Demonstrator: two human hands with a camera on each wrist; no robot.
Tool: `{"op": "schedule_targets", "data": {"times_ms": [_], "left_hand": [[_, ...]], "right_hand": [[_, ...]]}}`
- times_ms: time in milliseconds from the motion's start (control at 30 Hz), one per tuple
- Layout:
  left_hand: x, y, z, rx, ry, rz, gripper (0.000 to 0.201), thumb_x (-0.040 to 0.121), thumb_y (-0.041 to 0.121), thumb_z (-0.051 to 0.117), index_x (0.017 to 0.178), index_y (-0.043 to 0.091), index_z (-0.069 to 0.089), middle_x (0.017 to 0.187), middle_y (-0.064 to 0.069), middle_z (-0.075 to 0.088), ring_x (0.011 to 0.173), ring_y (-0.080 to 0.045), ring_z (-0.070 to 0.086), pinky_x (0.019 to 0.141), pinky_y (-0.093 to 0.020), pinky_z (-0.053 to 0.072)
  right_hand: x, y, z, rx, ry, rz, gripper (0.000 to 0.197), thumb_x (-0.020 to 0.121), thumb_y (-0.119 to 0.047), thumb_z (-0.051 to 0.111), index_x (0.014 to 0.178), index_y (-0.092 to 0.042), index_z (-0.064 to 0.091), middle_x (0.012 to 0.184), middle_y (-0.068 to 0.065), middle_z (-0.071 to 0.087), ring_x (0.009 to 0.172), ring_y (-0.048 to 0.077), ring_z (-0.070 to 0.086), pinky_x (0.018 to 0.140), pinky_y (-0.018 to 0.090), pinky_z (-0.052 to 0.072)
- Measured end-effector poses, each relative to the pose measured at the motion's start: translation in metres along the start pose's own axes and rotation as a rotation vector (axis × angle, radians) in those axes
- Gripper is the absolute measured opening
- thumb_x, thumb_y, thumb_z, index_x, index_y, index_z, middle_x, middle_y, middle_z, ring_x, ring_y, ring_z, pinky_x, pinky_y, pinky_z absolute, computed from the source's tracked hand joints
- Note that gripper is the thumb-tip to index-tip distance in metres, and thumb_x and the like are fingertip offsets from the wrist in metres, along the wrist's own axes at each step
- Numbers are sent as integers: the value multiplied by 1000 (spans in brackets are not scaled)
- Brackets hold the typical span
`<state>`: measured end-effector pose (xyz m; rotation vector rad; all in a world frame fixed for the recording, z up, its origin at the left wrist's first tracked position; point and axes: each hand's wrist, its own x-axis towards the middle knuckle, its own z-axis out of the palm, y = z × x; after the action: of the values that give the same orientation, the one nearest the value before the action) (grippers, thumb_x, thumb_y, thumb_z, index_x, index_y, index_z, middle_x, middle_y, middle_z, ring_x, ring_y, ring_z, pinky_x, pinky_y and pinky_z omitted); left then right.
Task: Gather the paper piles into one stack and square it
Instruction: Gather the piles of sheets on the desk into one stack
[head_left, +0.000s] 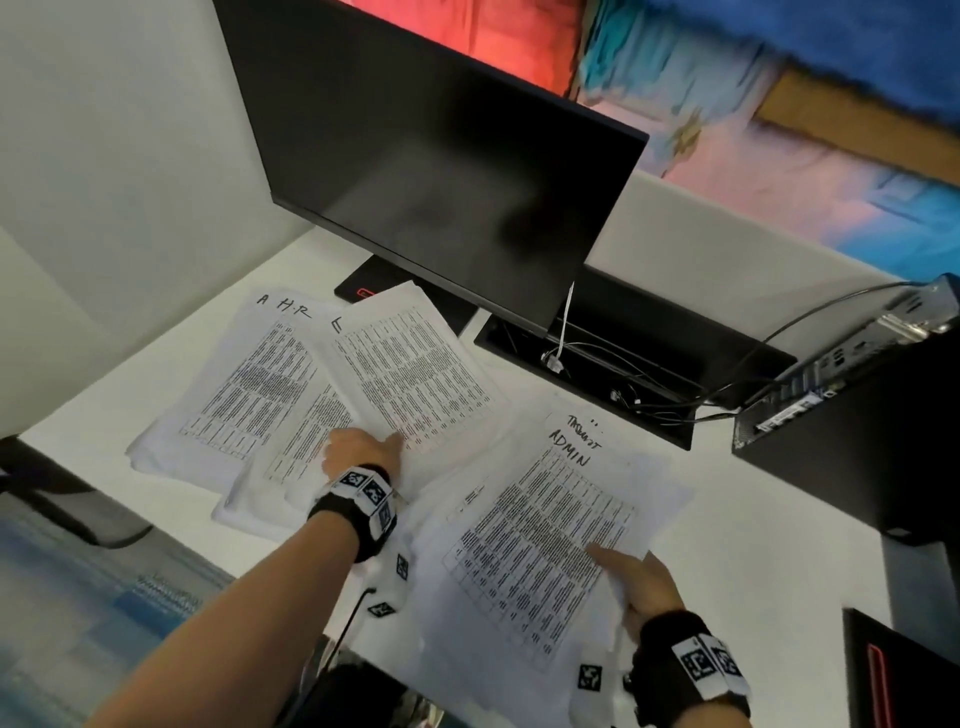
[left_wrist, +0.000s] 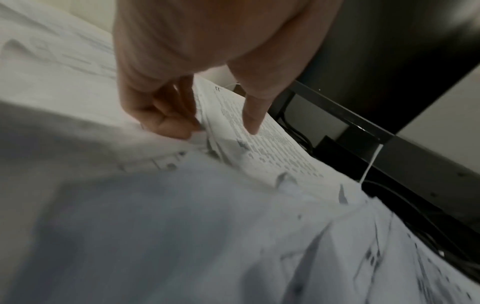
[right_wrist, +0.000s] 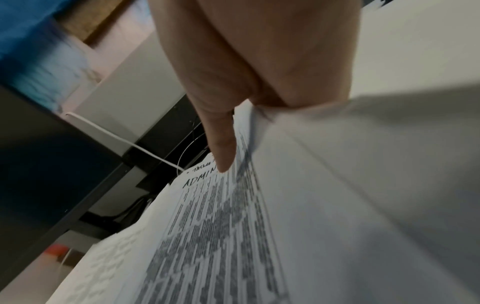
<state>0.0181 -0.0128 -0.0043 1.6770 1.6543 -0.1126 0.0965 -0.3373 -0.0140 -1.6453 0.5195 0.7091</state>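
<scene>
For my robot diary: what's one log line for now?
left hand pinches middle pile | right hand grips ADMIN pile | unstacked

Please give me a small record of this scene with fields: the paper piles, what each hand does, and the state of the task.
piles: three, fanned out and overlapping on the white desk
far-left pile: handwritten "A H.R" on top, untouched
middle pile: left hand grips its near edge, thumb on top
ADMIN pile: right hand grips its near right corner, thumb on top
behind: dark monitor
task state: piles not yet one stack, not squared
</scene>
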Motion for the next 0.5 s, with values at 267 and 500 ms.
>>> {"op": "schedule_targets", "data": {"times_ms": [267,500], "left_hand": [[4,-7,-17,179,115,430,22,98,18,51,113,4,60,94,-12,69,79,-28,66,71,-39,59],[6,-33,-52,146,20,712,21,95,6,60,114,1,54,85,-15,69,68,-28,61,57,-26,40]], "right_hand": [[-26,-15,-13,-18,-7,-221,80,64,-36,89,133,-8,61,131,14,67,118,32,63,108,48,43],[-34,-43,-53,271,89,-154,95,75,-36,83,147,5,35,115,15,67,106,26,65,97,45,49]]}}
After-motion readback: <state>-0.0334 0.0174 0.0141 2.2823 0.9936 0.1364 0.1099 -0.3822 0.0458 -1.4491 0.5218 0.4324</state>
